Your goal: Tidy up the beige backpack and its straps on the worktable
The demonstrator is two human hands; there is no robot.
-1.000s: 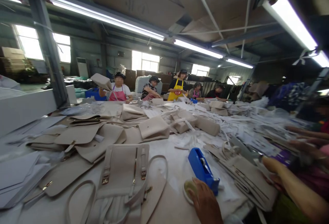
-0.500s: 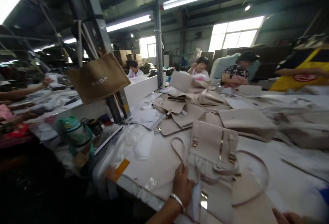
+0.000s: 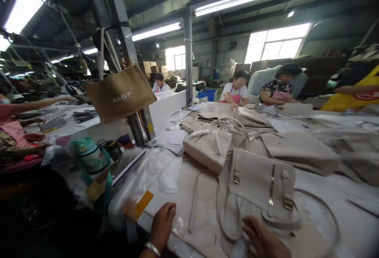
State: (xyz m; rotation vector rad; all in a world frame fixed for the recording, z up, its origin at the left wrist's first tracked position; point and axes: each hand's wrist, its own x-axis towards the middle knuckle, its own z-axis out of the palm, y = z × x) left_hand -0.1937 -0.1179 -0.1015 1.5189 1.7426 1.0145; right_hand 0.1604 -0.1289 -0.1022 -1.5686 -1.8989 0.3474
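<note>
A beige handbag (image 3: 262,177) with two buckled straps and a gold zip lies flap up on the worktable, long straps curling around it. My right hand (image 3: 263,236) is at its lower front, fingers bent on a thin whitish sheet (image 3: 239,247) beside a loose strap (image 3: 223,220). My left hand (image 3: 162,224), with a silver bracelet, hovers at the table's near edge, left of the bag. Its fingers are curled together and their inner side is hidden. Another beige bag (image 3: 204,151) with a raised strap lies just behind.
Beige bag parts (image 3: 299,151) pile up across the table, with clear plastic bags (image 3: 164,173) and white papers (image 3: 171,139) at left. A brown tote (image 3: 121,94) hangs on a post. A green bottle (image 3: 90,155) stands below it. Co-workers sit behind the table.
My left hand has let go by the bag's strap and moved left to the table edge. My right hand has come in to the bag's front. A second bag now lies behind.
</note>
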